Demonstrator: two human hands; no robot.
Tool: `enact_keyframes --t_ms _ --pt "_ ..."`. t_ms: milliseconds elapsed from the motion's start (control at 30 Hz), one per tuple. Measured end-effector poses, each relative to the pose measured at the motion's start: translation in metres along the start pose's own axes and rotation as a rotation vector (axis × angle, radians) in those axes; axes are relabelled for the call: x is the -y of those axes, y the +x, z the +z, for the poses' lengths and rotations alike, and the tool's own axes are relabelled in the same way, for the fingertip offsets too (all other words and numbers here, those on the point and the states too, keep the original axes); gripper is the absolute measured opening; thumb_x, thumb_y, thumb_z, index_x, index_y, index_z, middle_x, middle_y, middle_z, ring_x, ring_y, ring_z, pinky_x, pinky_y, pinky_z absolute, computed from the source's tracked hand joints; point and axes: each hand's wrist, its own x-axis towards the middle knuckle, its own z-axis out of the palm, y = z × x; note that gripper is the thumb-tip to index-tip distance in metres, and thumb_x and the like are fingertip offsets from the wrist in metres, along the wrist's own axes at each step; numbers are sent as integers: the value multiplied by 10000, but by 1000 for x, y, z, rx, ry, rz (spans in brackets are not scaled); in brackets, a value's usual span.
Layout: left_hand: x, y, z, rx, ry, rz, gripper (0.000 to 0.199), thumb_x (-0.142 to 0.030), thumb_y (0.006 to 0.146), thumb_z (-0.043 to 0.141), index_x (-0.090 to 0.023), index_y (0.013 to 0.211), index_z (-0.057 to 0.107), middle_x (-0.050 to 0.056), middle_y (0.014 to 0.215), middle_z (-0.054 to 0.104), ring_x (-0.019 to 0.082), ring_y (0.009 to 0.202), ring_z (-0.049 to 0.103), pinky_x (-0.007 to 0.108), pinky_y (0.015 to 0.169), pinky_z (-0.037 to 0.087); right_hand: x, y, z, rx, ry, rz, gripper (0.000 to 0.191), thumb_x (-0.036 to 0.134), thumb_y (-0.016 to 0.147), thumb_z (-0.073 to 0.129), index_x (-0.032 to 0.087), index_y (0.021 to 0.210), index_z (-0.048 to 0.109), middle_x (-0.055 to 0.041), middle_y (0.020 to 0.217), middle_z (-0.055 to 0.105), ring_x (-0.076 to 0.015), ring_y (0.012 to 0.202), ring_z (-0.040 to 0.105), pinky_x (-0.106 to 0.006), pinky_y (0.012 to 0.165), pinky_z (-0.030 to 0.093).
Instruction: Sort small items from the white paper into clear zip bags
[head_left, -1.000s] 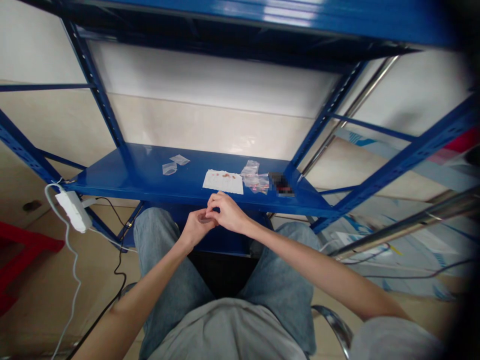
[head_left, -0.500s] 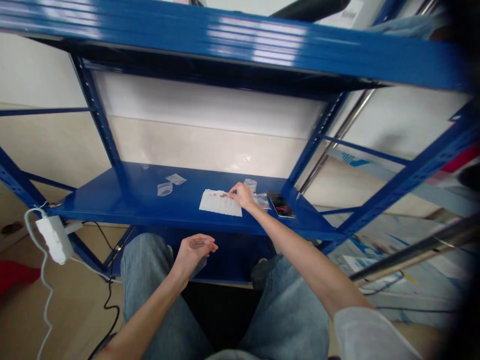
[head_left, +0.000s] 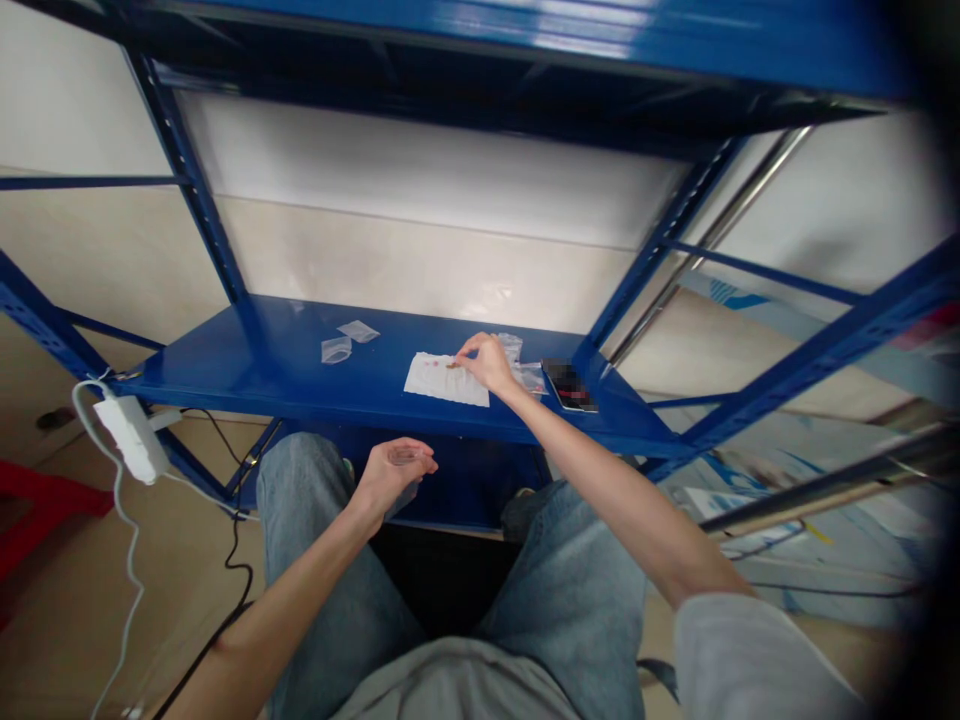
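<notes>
My left hand (head_left: 381, 478) is closed around a clear plastic bag (head_left: 403, 498), held above my lap in front of the blue shelf (head_left: 285, 385). Over a white sheet of paper (head_left: 444, 384), my right hand (head_left: 489, 362) has thumb and fingertips pinched together. Small brownish and pinkish bits lie on that sheet; one brownish bit is right at the fingertips, too small to name. Behind and beside the right hand are clear plastic bags (head_left: 531, 377); one bag appears to have something small and red in it.
Two small clear bags (head_left: 336, 349) lie on the shelf's left part. A dark phone (head_left: 570, 388) rests at the right. Blue uprights (head_left: 196, 190) and an upper shelf (head_left: 465, 60) frame the space. A white power strip (head_left: 131, 437) with cables hangs at the left.
The camera view has tipped downward, so the shelf sits higher in the picture. Both hands stay in nearly the same places, the right still pinching at the sheet.
</notes>
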Motion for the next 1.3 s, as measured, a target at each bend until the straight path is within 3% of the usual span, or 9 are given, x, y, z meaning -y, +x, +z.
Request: enact_keyframes --t_ms 133,267,433,733,867,967,1067,1167,1300 --pt "-3 -2 3 34 2 -10 327 -373 619 849 -156 815 703 83 769 745 171 656 655 241 541 476 69 -49 -18 66 379 -103 102 290 807 762 192 780 762 -50 918 714 -196 886 639 -346 842 476" --pt "-1 0 3 160 25 50 289 -373 648 837 -157 795 716 73 788 743 166 667 650 249 560 489 117 -106 -29 226 367 -219 69 198 799 775 211 734 752 -31 929 692 -197 941 607 -359 891 439" --pt "5 3 -2 275 144 92 273 -387 706 804 -132 788 752 82 759 742 139 601 617 248 559 467 126 -125 -34 344 268 -247 78 160 791 785 200 736 748 -39 927 655 -191 908 569 -340 828 441" --pt "3 2 -2 269 64 41 341 -413 674 836 -129 841 750 104 791 749 139 581 611 261 552 484 124 -115 -28 438 226 -304 106 174 830 748 209 731 758 -39 894 655 -185 868 579 -328 802 445" --pt "2 -1 2 296 -36 42 378 -437 718 812 -142 945 749 106 824 756 176 705 678 278 655 518 102 -97 -36 280 257 -276 117 184 874 684 202 792 767 -45 910 684 -193 893 613 -347 860 456" --pt "3 0 2 279 -108 35 382 -456 758 776 -132 956 735 119 847 752 203 785 702 286 701 527 63 -68 -44 113 174 -152 125 189 876 652 191 859 775 -57 897 722 -205 878 640 -358 862 476" --pt "6 5 1 232 -152 34 357 -470 780 757 -134 890 715 113 822 744 194 757 689 283 691 526 16 -35 -51 25 68 55 169 178 882 607 183 899 775 -62 909 763 -196 839 678 -316 807 505" --pt "7 9 1 212 -197 50 316 -451 791 760 -146 855 707 85 787 728 173 739 671 265 678 513 -19 -10 -51 9 -43 241 163 154 846 631 168 924 774 -69 914 779 -190 820 705 -266 745 510" --pt "9 8 6 197 -219 24 345 -477 778 772 -155 887 711 71 770 712 165 713 659 258 650 505 -38 5 -36 138 -145 268 115 160 821 671 172 862 778 -57 900 786 -165 813 715 -208 703 498"
